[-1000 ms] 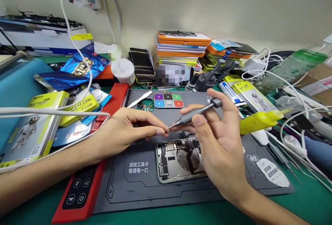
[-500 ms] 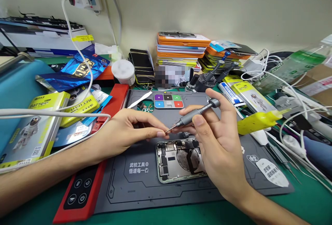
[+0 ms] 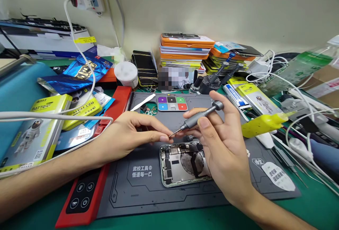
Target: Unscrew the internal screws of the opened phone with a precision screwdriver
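Note:
A grey precision screwdriver [image 3: 197, 117] lies tilted in my right hand [image 3: 225, 145], its shaft pointing down to the left. My right thumb and fingers grip its barrel, and the forefinger rests near its round end cap. My left hand [image 3: 140, 131] is closed in a pinch, thumb and forefinger together at the screwdriver's tip; anything small between them is too hidden to make out. Below both hands, an opened phone [image 3: 174, 168] lies on the grey work mat [image 3: 143, 198], its inside facing up. My right hand covers the phone's right end.
A red control bar [image 3: 79, 196] borders the mat on the left. Behind my hands are a coloured screw tray [image 3: 172, 103] and a white pry tool [image 3: 144, 101]. Battery boxes [image 3: 37, 127] crowd the left; a yellow bottle [image 3: 262, 124], tweezers [image 3: 287, 161] and cables lie right.
Almost nothing differs. Both hands keep their pose, with the screwdriver tip still at my left fingertips; the whole view has shifted very slightly.

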Demonstrator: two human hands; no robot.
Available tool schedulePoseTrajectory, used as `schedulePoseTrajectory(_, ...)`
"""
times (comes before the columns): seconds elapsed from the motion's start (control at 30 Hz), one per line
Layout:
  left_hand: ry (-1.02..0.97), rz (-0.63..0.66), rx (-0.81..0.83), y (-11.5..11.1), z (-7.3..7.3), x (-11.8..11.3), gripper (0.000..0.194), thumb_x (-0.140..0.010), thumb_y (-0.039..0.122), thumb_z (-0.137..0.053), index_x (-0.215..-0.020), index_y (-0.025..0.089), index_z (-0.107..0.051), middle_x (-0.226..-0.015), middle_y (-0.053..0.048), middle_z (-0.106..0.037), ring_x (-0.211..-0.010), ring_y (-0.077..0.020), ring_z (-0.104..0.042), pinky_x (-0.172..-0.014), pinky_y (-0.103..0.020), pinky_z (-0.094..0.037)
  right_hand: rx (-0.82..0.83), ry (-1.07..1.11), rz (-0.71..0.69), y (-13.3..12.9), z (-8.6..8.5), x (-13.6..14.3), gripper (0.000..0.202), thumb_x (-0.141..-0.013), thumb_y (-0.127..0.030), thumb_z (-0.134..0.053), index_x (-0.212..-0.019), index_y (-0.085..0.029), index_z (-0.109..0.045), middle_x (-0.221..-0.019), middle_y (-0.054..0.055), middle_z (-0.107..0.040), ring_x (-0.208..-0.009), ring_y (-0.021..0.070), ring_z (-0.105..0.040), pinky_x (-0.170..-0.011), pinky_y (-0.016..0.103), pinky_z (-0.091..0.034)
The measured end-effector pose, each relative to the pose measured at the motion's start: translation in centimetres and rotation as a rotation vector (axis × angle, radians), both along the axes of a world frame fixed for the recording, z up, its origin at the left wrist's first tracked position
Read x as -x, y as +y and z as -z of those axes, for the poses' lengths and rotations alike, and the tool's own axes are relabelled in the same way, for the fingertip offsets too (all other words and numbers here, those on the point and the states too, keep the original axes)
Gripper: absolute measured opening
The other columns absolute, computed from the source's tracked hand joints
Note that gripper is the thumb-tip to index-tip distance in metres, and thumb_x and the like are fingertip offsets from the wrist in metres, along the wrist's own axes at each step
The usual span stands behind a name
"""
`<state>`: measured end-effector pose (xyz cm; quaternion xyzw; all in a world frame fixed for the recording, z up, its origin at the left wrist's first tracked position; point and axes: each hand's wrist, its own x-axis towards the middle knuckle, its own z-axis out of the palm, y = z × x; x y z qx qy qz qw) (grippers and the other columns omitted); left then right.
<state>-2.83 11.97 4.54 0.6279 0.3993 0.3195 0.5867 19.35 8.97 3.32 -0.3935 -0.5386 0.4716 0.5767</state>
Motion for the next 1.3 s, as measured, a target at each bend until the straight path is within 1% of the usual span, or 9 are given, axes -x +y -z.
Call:
schedulePoseTrajectory(0.13,-0.025,0.006,0.005,0.06,0.09,-0.07,0.009,-0.092,0.02,-0.086,-0.094,0.027,-0.091,-0.091,0.002,-0.088,-0.081,-0.012,-0.079,-0.074,-0.014,-0.06,0.007,0.022,-0.009,0.05,0.0,-0.01,0.048,-0.109,-0.035,-0.063,-0.152,-0.036,-0.04,-0.119,0.004,-0.076,-0.087,0.0199,-0.081,-0.076,0.039,-0.072)
schedulePoseTrajectory(0.3,-0.003,0.005,-0.013,0.08,0.05,-0.14,0.01,-0.092,0.02,-0.086,-0.093,0.027,-0.091,-0.091,0.002,-0.088,-0.08,-0.0099,-0.078,-0.071,-0.01,-0.057,0.01,0.067,-0.024,-0.09,-0.03,0.09,0.047,-0.109,-0.032,-0.064,-0.15,-0.035,-0.042,-0.116,0.003,-0.077,-0.084,0.0183,-0.082,-0.075,0.035,-0.072)
schedulePoseTrajectory(0.43,-0.008,0.013,-0.006,-0.01,-0.1,-0.03,0.011,-0.093,0.018,-0.085,-0.093,0.028,-0.091,-0.091,0.003,-0.088,-0.081,-0.0092,-0.079,-0.071,-0.009,-0.057,0.022,0.066,-0.029,-0.17,-0.03,0.15,0.048,-0.108,-0.031,-0.064,-0.15,-0.034,-0.041,-0.111,0.002,-0.076,-0.082,0.0184,-0.081,-0.075,0.035,-0.072)
schedulePoseTrajectory(0.57,-0.028,0.02,-0.002,-0.01,-0.08,0.03,0.014,-0.092,0.016,-0.085,-0.093,0.028,-0.091,-0.091,0.004,-0.088,-0.085,-0.0091,-0.08,-0.074,-0.008,-0.058,0.027,0.072,-0.037,-0.17,-0.06,0.13,0.048,-0.109,-0.032,-0.064,-0.151,-0.034,-0.041,-0.115,0.003,-0.077,-0.081,0.0179,-0.081,-0.075,0.035,-0.072)
schedulePoseTrajectory(0.67,-0.041,0.029,-0.013,0.07,0.07,0.02,0.014,-0.092,0.016,-0.086,-0.093,0.029,-0.092,-0.092,0.005,-0.088,-0.088,-0.0092,-0.081,-0.077,-0.008,-0.058,0.038,0.102,-0.049,-0.27,-0.19,0.11,0.046,-0.109,-0.03,-0.063,-0.15,-0.034,-0.042,-0.116,0.003,-0.077,-0.081,0.0176,-0.082,-0.075,0.035,-0.072)
schedulePoseTrajectory(0.83,-0.054,0.044,-0.027,0.1,0.29,0.11,0.015,-0.092,0.015,-0.085,-0.095,0.029,-0.092,-0.093,0.004,-0.089,-0.088,-0.0095,-0.081,-0.078,-0.008,-0.058,0.086,0.129,-0.05,-0.3,-0.28,0.12,0.043,-0.11,-0.029,-0.061,-0.149,-0.036,-0.045,-0.116,0.002,-0.076,-0.083,0.0168,-0.081,-0.077,0.035,-0.072)
schedulePoseTrajectory(0.97,-0.028,0.04,-0.041,0.05,0.31,0.15,0.016,-0.093,0.016,-0.085,-0.095,0.03,-0.092,-0.092,0.005,-0.088,-0.088,-0.0089,-0.08,-0.078,-0.008,-0.057,0.066,0.126,-0.058,-0.15,-0.18,0.08,0.043,-0.111,-0.029,-0.06,-0.15,-0.036,-0.043,-0.113,0.001,-0.075,-0.083,0.0164,-0.082,-0.077,0.033,-0.072)
schedulePoseTrajectory(1.13,-0.008,0.025,-0.036,-0.04,0.28,0.05,0.013,-0.093,0.021,-0.085,-0.093,0.032,-0.092,-0.089,0.005,-0.088,-0.082,-0.008,-0.078,-0.073,-0.009,-0.056,0.039,0.117,-0.057,-0.2,-0.17,0.0,0.043,-0.111,-0.027,-0.057,-0.15,-0.035,-0.041,-0.111,0.001,-0.075,-0.082,0.0159,-0.082,-0.076,0.032,-0.072)
schedulePoseTrajectory(1.3,-0.011,0.024,-0.038,-0.03,0.2,0.02,0.014,-0.092,0.019,-0.085,-0.091,0.031,-0.092,-0.088,0.006,-0.088,-0.08,-0.0079,-0.078,-0.072,-0.009,-0.056,0.006,0.102,-0.057,-0.17,-0.11,0.03,0.043,-0.111,-0.024,-0.058,-0.15,-0.033,-0.042,-0.109,0.0,-0.076,-0.08,0.0138,-0.081,-0.079,0.03,-0.072)
